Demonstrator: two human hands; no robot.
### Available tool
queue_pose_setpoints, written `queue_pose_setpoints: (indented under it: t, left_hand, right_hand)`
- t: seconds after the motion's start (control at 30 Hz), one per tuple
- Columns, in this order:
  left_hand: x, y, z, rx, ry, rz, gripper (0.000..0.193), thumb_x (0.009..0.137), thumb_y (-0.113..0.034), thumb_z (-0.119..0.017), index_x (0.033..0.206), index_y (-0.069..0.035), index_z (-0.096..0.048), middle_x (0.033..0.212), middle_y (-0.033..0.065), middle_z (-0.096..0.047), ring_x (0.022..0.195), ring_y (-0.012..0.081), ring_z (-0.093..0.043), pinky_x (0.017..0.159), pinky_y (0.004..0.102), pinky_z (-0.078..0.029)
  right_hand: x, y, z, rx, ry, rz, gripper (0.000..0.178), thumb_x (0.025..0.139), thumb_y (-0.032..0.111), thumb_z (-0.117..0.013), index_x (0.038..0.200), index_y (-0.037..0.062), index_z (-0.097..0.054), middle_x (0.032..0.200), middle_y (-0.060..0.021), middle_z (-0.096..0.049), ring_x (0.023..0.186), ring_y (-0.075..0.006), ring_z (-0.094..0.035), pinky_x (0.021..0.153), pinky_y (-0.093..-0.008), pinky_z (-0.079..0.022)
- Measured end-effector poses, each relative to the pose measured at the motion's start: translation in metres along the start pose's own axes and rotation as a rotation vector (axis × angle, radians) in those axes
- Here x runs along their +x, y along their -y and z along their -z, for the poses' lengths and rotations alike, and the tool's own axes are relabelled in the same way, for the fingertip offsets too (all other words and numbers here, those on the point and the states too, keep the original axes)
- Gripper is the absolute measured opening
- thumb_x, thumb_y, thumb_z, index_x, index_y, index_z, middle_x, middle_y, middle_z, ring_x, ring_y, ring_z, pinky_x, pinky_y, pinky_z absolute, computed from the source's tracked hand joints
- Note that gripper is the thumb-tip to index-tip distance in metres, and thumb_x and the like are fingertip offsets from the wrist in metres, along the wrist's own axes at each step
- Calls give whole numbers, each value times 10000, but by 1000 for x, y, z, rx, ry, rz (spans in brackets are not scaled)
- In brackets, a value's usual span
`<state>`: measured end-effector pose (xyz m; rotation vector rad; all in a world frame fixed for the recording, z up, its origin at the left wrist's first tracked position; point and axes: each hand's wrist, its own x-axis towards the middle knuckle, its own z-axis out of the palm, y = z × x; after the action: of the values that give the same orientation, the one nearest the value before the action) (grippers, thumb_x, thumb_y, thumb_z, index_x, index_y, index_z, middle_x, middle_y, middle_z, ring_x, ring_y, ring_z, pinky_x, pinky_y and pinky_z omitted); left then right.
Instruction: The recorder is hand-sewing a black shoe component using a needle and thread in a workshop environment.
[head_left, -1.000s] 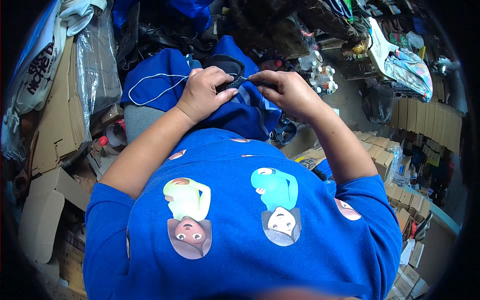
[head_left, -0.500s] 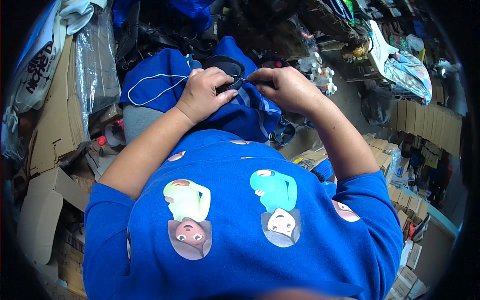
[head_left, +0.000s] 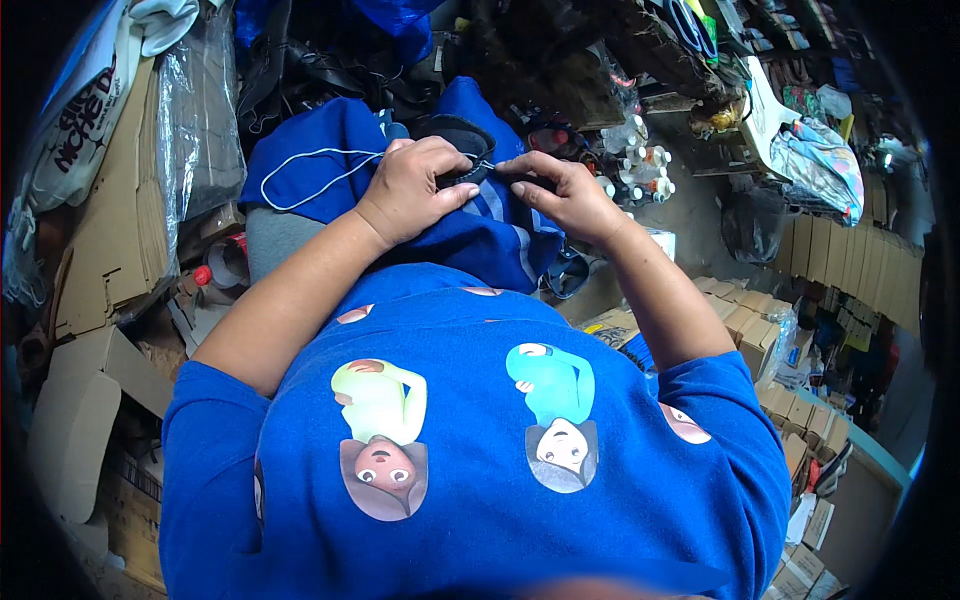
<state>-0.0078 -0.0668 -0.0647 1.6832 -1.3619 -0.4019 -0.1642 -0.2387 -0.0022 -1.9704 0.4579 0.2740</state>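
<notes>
Above my lap, a black shoe (head_left: pixel 468 133) lies with its dark opening upward on blue cloth (head_left: pixel 462 222). My left hand (head_left: pixel 425 180) grips the shoe's near edge between thumb and fingers. Close by on the right, my right hand (head_left: pixel 560 195) is closed around an awl (head_left: pixel 541 184) with a dark handle. Its thin tip meets the shoe's edge, partly hidden by my fingers. A white thread (head_left: pixel 290 178) loops out over the blue cloth to the left and runs behind my left hand.
Flattened cardboard (head_left: pixel 115 215) and a clear plastic bag (head_left: pixel 203 130) stand at the left. Several small bottles (head_left: pixel 648 170) are grouped at the right, beyond my right hand. Stacked cardboard boxes (head_left: pixel 745 325) fill the right side. Black straps and blue plastic (head_left: pixel 395 25) lie at the far side.
My right hand has turned and its forearm has swung inward to the left, with the fingers still at the shoe's edge. My left hand keeps its hold; the view has shifted slightly.
</notes>
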Motion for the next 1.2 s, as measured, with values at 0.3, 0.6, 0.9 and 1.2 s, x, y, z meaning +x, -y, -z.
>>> queue_pose_setpoints:
  t: [0.3,0.6,0.9,1.2]
  left_hand:
    - [1,0,1,-5,11,-10,244,716,-192,-749,887,-33,-676,892,101,-653,837,262,-621,778,350,-434]
    - [2,-3,-2,210,26,-147,223,703,-202,-749,850,-60,-660,862,96,-631,805,289,-600,725,379,-438]
    - [-11,-11,14,256,16,-16,269,729,-242,-754,921,-66,-687,868,76,-636,825,252,-616,750,353,-423]
    - [-12,-5,31,173,122,60,278,738,-252,-733,950,-80,-678,905,83,-633,841,277,-621,758,382,-467]
  right_hand:
    - [6,12,4,-474,-58,203,239,802,140,-616,1036,121,-662,990,-149,-670,897,-340,-638,780,-414,-516]
    - [61,85,22,-853,500,-194,332,758,142,-586,1067,205,-689,829,-121,-685,760,-268,-667,693,-384,-517]
    - [-21,80,110,-133,-195,136,343,872,179,-548,1206,146,-618,1008,-82,-667,897,-147,-594,806,-298,-468]
    - [55,105,181,-838,-854,-2,461,756,158,-585,1210,79,-599,980,-234,-658,942,-355,-642,851,-427,-494]
